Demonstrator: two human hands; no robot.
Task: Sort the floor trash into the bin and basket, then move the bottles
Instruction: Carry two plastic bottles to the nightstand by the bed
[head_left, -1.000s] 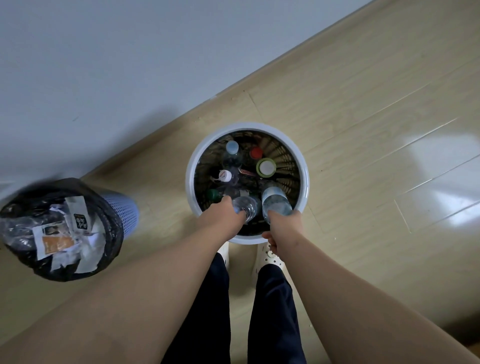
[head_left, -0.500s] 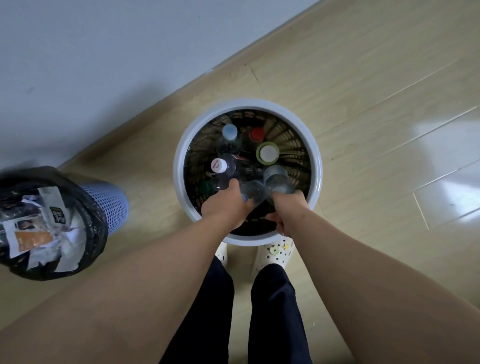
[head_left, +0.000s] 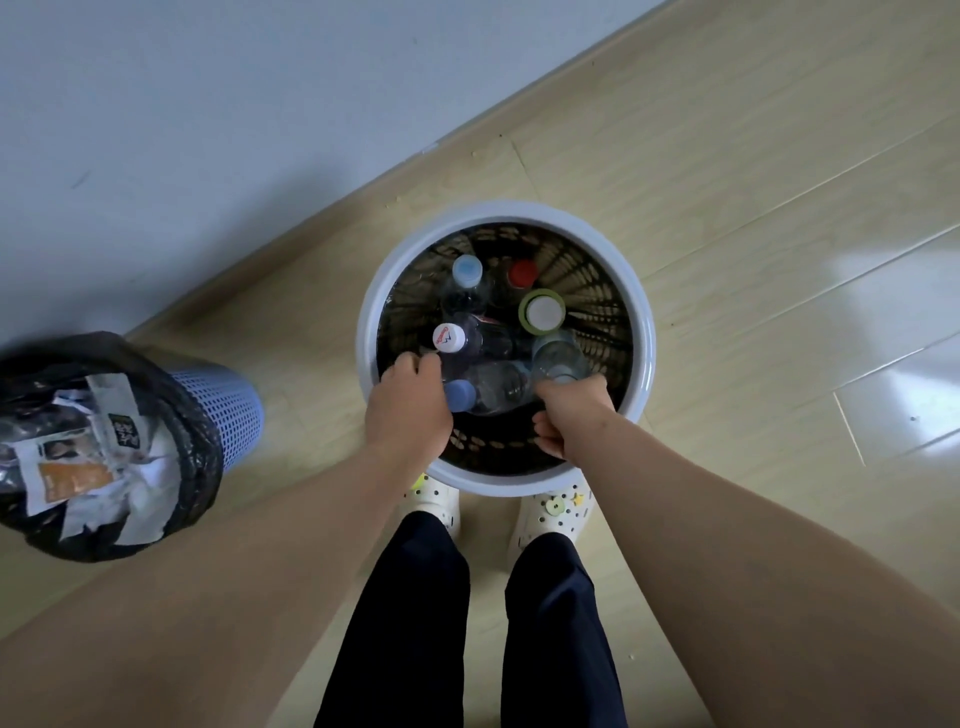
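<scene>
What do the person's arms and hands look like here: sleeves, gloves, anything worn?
Both forearms are bare up to the frame edge, with no sleeves in view. The left hand and right hand wear no gloves; no rings, watch or bands show. Below them are dark navy trousers and cream perforated clogs with small charms.

home room: wood-plank floor (head_left: 727, 156), plain wall (head_left: 208, 104).

Six bottles (head_left: 496, 387), one basket (head_left: 644, 338), one bin (head_left: 228, 400)
</scene>
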